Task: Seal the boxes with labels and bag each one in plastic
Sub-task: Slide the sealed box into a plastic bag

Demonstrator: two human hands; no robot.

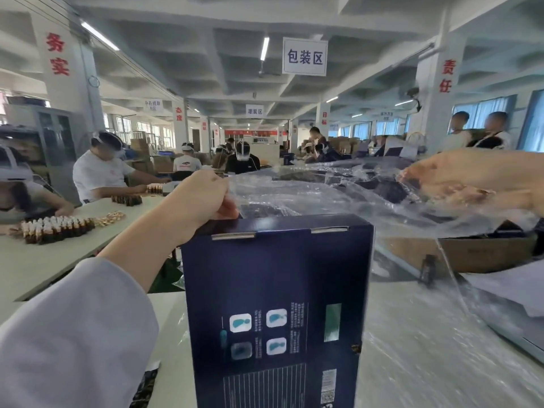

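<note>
A tall dark blue box (pixel 276 304) stands upright on the white table, printed side toward me. A clear plastic bag (pixel 323 195) is stretched open above and behind its top edge. My left hand (pixel 203 198) pinches the bag's left edge just above the box's top left corner. My right hand (pixel 471 178), blurred, holds the bag's right edge up at the far right. The bag's lower part trails down to the right of the box.
A brown cardboard carton (pixel 459 254) lies behind right, with white sheets (pixel 506 284) beside it. More dark boxes (pixel 382 187) show through the plastic. On the left table (pixel 44 260) stand rows of small brown bottles (pixel 56 228), with seated workers beyond.
</note>
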